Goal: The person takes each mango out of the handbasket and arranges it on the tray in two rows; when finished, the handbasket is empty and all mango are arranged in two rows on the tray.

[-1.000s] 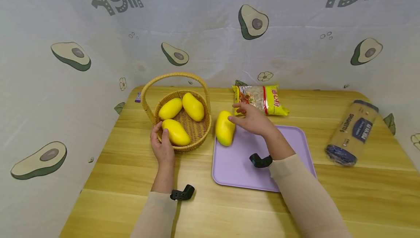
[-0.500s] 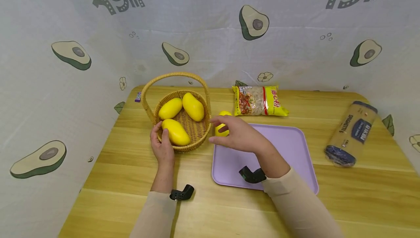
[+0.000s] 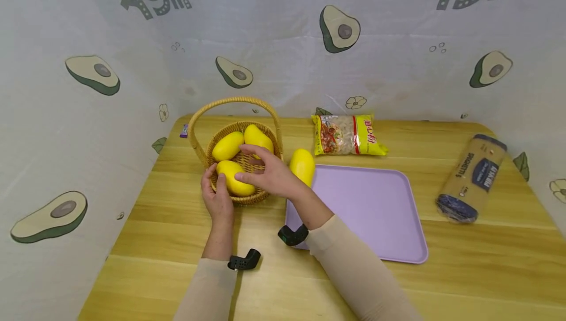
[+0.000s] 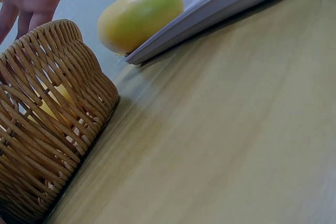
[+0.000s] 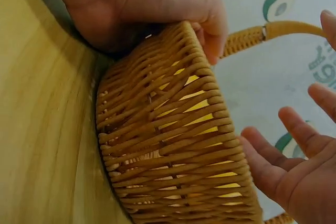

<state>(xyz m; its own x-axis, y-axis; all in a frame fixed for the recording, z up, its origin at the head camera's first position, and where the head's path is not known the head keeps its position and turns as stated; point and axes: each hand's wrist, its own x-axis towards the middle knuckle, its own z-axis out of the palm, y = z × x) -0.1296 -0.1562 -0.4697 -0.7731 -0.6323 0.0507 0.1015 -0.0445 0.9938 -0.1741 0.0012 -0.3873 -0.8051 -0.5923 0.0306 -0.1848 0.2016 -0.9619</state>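
Note:
A wicker basket (image 3: 251, 200) with a tall arched handle stands on the left of the table. Three yellow mangoes lie inside: a front one (image 3: 232, 177), a back left one (image 3: 228, 146) and a back right one (image 3: 256, 135). My left hand (image 3: 218, 202) grips the basket's near left rim, thumb over the edge. Over the basket hovers my right hand (image 3: 275, 177), its fingers spread and its thumb overlapping the front mango in the head view. Another mango (image 3: 302, 164) rests on the left corner of the lilac tray (image 3: 367, 213); green shows on its skin in the left wrist view.
Behind the tray lies a yellow food packet (image 3: 349, 135). On the right is a spaghetti pack (image 3: 472, 178). A small purple wrapper (image 3: 184, 131) sits at the table's back left corner. White avocado-print cloth (image 3: 283, 55) hangs around the table.
My right hand has moved left, from above the tray past the loose mango to over the basket. My left hand has stayed on the rim, and the mangoes lie where they were.

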